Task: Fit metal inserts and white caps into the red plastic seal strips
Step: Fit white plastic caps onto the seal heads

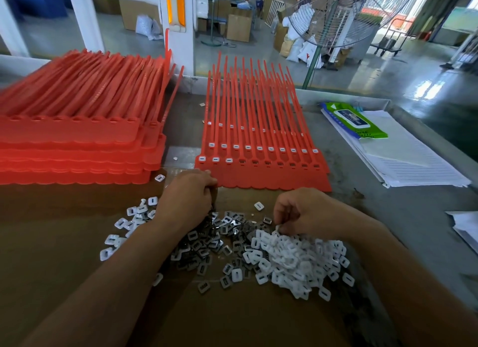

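A sheet of joined red seal strips [261,176] lies flat before me on top of more sheets. Three sockets at its left hold white caps; the others show metal or stand bare. A heap of dark metal inserts [222,232] lies on brown cardboard, with a heap of white caps [292,258] to its right. My left hand [188,199] has its fingers curled down into the metal inserts, beside the sheet's near left corner. My right hand [302,212] pinches a white cap at the top of the cap heap.
A tall stack of red strip sheets [75,144] fills the left of the table. Loose white caps [129,217] are scattered left of my left arm. A green wet-wipe pack [354,120] lies on lined papers [403,160] at the right. A floor fan [336,15] stands beyond the table.
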A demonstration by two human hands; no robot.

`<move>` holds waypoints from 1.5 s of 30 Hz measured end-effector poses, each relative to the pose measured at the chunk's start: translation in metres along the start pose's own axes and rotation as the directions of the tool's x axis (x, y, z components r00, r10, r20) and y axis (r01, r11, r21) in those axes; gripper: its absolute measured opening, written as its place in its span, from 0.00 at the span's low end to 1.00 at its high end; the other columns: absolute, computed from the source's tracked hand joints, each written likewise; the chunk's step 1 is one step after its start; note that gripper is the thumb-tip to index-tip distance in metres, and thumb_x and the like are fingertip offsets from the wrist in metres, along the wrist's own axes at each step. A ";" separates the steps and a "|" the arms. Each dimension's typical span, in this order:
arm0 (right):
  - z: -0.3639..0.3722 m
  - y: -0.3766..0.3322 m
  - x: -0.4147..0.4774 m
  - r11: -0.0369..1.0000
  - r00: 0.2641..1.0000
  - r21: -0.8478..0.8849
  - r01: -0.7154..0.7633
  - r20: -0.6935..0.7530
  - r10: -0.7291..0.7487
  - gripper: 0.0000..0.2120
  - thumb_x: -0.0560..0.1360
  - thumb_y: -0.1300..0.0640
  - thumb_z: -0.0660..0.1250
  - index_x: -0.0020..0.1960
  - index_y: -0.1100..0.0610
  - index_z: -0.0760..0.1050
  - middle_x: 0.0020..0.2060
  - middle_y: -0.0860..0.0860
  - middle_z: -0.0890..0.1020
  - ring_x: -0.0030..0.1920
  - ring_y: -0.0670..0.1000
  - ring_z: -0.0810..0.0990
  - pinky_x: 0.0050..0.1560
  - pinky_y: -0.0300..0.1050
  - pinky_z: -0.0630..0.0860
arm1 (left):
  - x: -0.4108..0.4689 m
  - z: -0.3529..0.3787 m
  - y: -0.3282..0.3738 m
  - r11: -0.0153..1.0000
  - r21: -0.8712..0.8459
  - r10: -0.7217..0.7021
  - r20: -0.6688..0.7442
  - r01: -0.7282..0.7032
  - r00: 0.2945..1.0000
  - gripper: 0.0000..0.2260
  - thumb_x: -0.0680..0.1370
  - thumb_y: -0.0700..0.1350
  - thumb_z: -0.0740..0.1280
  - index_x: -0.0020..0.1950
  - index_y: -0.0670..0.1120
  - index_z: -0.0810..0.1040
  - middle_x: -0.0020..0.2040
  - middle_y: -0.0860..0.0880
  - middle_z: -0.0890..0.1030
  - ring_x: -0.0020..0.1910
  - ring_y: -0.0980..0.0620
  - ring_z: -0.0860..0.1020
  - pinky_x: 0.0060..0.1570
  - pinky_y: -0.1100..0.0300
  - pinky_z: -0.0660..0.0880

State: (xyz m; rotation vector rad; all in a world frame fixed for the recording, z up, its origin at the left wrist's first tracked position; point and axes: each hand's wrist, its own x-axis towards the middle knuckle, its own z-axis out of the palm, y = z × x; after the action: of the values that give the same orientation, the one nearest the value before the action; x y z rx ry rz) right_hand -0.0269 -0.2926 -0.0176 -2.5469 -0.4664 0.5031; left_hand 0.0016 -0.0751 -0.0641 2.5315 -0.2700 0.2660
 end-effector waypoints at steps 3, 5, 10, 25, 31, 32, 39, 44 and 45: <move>-0.002 0.000 -0.001 0.999 1.000 0.050 0.011 0.006 -0.011 0.12 0.70 0.61 0.71 0.39 0.44 0.75 0.34 0.42 0.79 0.33 0.34 0.76 0.36 0.29 0.73 | 0.000 0.000 0.000 1.000 -0.003 -0.001 0.002 0.001 1.000 0.16 0.74 0.34 0.59 0.58 0.43 0.78 0.63 0.47 0.75 0.63 0.51 0.71 0.64 0.61 0.62; -0.003 0.000 -0.002 0.997 1.000 0.076 0.026 0.011 -0.027 0.12 0.72 0.61 0.70 0.41 0.43 0.77 0.31 0.40 0.80 0.33 0.35 0.77 0.35 0.29 0.72 | 0.000 0.000 0.000 1.000 -0.001 -0.002 0.002 0.002 1.000 0.16 0.74 0.34 0.59 0.58 0.43 0.78 0.63 0.47 0.75 0.63 0.51 0.71 0.64 0.61 0.62; -0.003 0.001 -0.003 0.997 0.998 0.040 0.065 0.013 -0.066 0.07 0.75 0.58 0.66 0.46 0.46 0.78 0.26 0.32 0.76 0.28 0.34 0.73 0.32 0.25 0.67 | 0.001 0.001 0.000 1.000 0.000 -0.007 0.005 0.007 1.000 0.16 0.74 0.35 0.59 0.59 0.43 0.77 0.64 0.47 0.74 0.64 0.51 0.70 0.64 0.59 0.62; -0.018 -0.001 -0.002 0.994 0.986 0.084 0.073 -0.154 -0.059 0.11 0.74 0.58 0.67 0.40 0.41 0.78 0.36 0.36 0.81 0.40 0.39 0.79 0.42 0.34 0.73 | 0.001 0.002 -0.001 1.000 0.004 0.006 -0.002 -0.006 1.000 0.16 0.74 0.34 0.59 0.58 0.43 0.77 0.63 0.46 0.75 0.64 0.51 0.70 0.64 0.60 0.61; -0.018 -0.010 0.030 0.986 0.951 0.154 0.067 -0.310 -0.016 0.09 0.72 0.59 0.69 0.39 0.46 0.76 0.37 0.41 0.81 0.38 0.36 0.78 0.39 0.28 0.70 | 0.001 0.002 0.000 1.000 -0.012 -0.003 -0.007 0.003 1.000 0.16 0.74 0.34 0.59 0.59 0.43 0.77 0.63 0.47 0.75 0.64 0.51 0.70 0.64 0.62 0.61; -0.017 -0.011 0.037 0.984 0.946 0.166 0.065 -0.325 -0.008 0.09 0.72 0.60 0.69 0.38 0.47 0.76 0.36 0.42 0.80 0.37 0.36 0.78 0.38 0.29 0.70 | 0.001 0.002 0.000 1.000 -0.012 0.001 -0.006 -0.001 1.000 0.16 0.74 0.34 0.59 0.58 0.43 0.77 0.63 0.47 0.75 0.64 0.51 0.70 0.64 0.62 0.61; -0.016 -0.012 0.093 0.984 0.887 0.176 -0.011 -0.454 0.091 0.04 0.72 0.62 0.69 0.39 0.55 0.79 0.38 0.46 0.79 0.40 0.42 0.75 0.42 0.36 0.70 | -0.001 0.000 0.001 1.000 -0.028 0.006 -0.028 -0.007 1.000 0.15 0.73 0.33 0.59 0.56 0.42 0.79 0.60 0.44 0.77 0.61 0.48 0.72 0.62 0.59 0.64; -0.011 -0.009 0.113 0.984 0.876 0.173 -0.032 -0.469 0.111 0.05 0.74 0.62 0.66 0.47 0.61 0.81 0.48 0.53 0.82 0.44 0.44 0.75 0.45 0.37 0.67 | -0.001 -0.002 0.004 0.999 -0.029 0.018 -0.035 -0.019 0.999 0.12 0.73 0.35 0.60 0.51 0.40 0.81 0.54 0.41 0.80 0.54 0.44 0.76 0.56 0.54 0.70; -0.010 -0.009 0.115 0.987 0.880 0.153 -0.045 -0.461 0.112 0.05 0.74 0.62 0.66 0.47 0.61 0.81 0.49 0.53 0.82 0.44 0.43 0.74 0.45 0.37 0.67 | -0.002 -0.002 0.004 0.999 -0.033 0.016 -0.040 -0.017 0.999 0.12 0.73 0.34 0.60 0.51 0.40 0.81 0.54 0.41 0.80 0.54 0.45 0.76 0.56 0.55 0.70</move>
State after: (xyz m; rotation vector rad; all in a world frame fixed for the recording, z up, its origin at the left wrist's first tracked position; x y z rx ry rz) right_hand 0.0755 -0.2422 -0.0348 -2.4433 -0.1430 -0.0650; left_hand -0.0010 -0.0770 -0.0612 2.4897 -0.2776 0.3156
